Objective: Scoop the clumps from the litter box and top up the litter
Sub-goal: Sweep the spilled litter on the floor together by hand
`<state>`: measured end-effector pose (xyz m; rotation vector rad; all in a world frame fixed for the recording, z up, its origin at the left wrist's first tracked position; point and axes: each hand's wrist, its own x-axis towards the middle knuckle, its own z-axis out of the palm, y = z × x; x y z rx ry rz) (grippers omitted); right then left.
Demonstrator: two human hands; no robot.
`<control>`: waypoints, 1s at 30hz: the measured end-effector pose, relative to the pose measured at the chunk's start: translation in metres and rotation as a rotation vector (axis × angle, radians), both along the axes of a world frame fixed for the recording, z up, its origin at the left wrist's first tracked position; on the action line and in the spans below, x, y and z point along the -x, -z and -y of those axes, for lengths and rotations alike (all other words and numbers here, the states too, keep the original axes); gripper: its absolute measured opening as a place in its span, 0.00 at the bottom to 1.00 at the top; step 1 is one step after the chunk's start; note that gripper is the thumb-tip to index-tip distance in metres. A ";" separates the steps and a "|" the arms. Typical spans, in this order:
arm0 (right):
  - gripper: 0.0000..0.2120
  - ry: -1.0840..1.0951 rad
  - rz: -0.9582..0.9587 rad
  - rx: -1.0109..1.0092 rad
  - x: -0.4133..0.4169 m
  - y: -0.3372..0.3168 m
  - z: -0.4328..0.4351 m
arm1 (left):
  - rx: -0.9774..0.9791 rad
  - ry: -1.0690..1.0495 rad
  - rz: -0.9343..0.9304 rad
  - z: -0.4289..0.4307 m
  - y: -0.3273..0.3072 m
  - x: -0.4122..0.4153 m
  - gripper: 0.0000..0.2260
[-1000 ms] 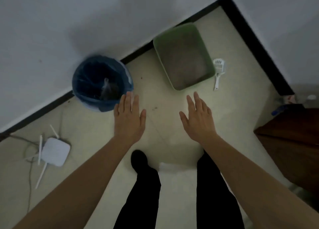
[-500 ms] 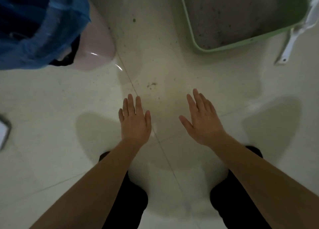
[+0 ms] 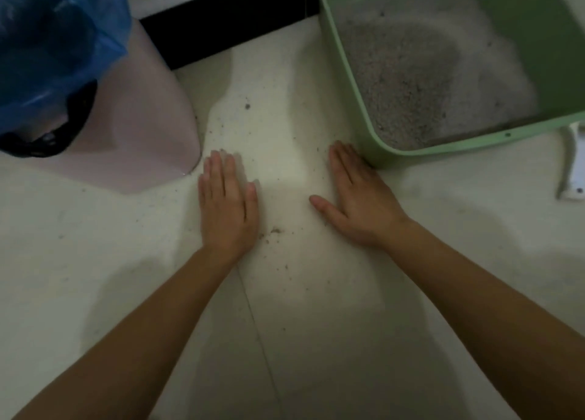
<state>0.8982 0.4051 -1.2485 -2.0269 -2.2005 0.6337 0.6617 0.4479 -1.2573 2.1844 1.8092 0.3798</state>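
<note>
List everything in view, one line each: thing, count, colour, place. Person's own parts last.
litter box: one, green, upper right
litter: one bed, grey, inside the litter box
scoop: one, white, right edge, only its handle showing
bin: one, pale pink, upper left
bag: one, blue, lining the bin
skirting board: one, black, top centre
stray grains: several, grey, floor between the hands
floor: one, pale tile, underneath everything
left hand: one, flat, fingers straight, near the bin
right hand: one, flat, fingers straight, by the box's near corner
</note>
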 end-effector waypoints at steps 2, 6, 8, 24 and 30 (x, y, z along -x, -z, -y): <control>0.43 -0.081 0.056 0.012 0.011 0.005 -0.007 | -0.075 0.036 0.008 -0.019 -0.009 0.005 0.27; 0.45 -0.390 0.077 0.132 0.050 -0.017 0.022 | 0.052 0.004 0.059 -0.030 -0.053 0.014 0.27; 0.44 -0.421 0.045 0.144 0.063 -0.020 0.031 | 0.106 0.024 0.123 -0.036 -0.065 0.012 0.25; 0.42 0.044 0.063 0.038 0.033 -0.011 -0.045 | 0.163 -0.267 0.493 -0.095 -0.049 0.047 0.29; 0.43 0.143 0.041 0.008 0.026 0.004 -0.084 | 0.101 -0.317 0.360 -0.109 -0.034 0.047 0.28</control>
